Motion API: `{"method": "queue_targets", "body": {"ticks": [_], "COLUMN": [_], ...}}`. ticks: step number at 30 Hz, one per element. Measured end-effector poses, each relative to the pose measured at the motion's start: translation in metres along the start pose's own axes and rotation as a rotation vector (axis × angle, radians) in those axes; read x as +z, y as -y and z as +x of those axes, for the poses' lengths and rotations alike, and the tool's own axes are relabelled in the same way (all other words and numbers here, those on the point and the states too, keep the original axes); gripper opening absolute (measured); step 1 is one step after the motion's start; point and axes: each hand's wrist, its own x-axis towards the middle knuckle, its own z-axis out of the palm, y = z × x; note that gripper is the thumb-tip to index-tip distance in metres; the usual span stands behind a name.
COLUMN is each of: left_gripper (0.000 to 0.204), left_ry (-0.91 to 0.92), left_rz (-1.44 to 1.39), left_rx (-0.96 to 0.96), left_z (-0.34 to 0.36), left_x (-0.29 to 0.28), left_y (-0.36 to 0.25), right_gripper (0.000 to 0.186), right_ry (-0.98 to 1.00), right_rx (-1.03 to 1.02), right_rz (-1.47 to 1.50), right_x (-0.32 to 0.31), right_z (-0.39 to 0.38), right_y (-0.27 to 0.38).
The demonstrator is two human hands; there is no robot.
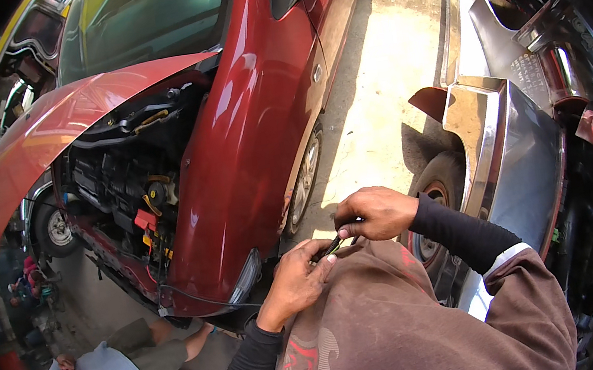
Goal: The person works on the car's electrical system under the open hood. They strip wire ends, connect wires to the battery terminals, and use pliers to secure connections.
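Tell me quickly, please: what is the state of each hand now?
Left hand: closed, holding a small dark object, kind unclear.
Right hand: closed, fingertips on the same object's other end.

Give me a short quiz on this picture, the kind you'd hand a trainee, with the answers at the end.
1. True or false: the red car has its hood raised, with engine parts showing beneath.

2. Multiple choice: what do the left hand and right hand hold between them?
A) A wheel
B) A small dark object
C) A white cup

3. Fill in the blank: the snug sleeves on both forearms are ____ in colour.

Key:
1. True.
2. B; the fingers hide too much to say exactly what it is.
3. Black.
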Motion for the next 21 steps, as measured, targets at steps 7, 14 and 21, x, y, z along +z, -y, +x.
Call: {"method": "queue_targets", "body": {"ticks": [7, 14, 21], "left_gripper": [0.026, 0.02, 0.018], "left_ry": [-0.264, -0.423, -0.315], "left_rz": [0.068, 0.132, -0.003], "left_rx": [0.036, 0.186, 0.148], "left_z": [-0.008, -0.011, -0.016], "left_x": [0.009, 0.026, 0.025], "left_y": [0.006, 0.023, 0.026], "right_gripper": [0.023, 0.018, 0.022], "right_ry": [-0.473, -0.629, -0.594], "right_rx": [-0.128, -0.065, 0.291], "right_rz": [0.057, 0.022, 0.525], "right_x": [0.027, 0.086, 0.104], "right_z": [-0.005, -0.019, -0.02], "right_y": [0.017, 0.035, 0.028]}}
